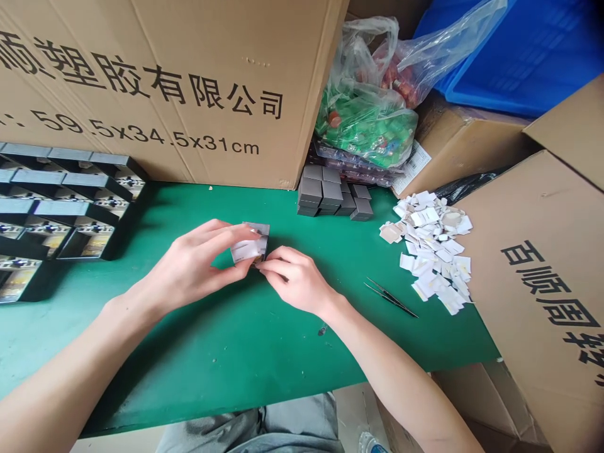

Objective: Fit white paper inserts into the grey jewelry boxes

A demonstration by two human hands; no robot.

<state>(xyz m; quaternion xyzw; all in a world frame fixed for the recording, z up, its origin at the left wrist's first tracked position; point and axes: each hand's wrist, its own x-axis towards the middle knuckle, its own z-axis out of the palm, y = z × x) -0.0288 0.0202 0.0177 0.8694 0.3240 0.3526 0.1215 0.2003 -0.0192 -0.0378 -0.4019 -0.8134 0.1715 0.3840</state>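
Note:
My left hand (207, 264) is closed around a small box (246, 250), fingers over its top and thumb along its near side. The box has a pale, glossy printed face and a dark edge, and is held tilted just above the green table. At its near right corner, my right hand (295, 277) pinches with thumb and forefinger. The fingers hide exactly what is gripped there. Dark-handled tweezers (391, 297) lie to the right of my right hand, touched by neither hand.
Open black boxes (85, 217) stand in rows at the left. Grey blocks (323, 192) are stacked behind my hands. Small white pieces (436, 245) lie heaped at the right. Large cartons (189, 75) bound the table (198, 371); plastic bags (368, 119) and a blue crate (500, 63) fill the back.

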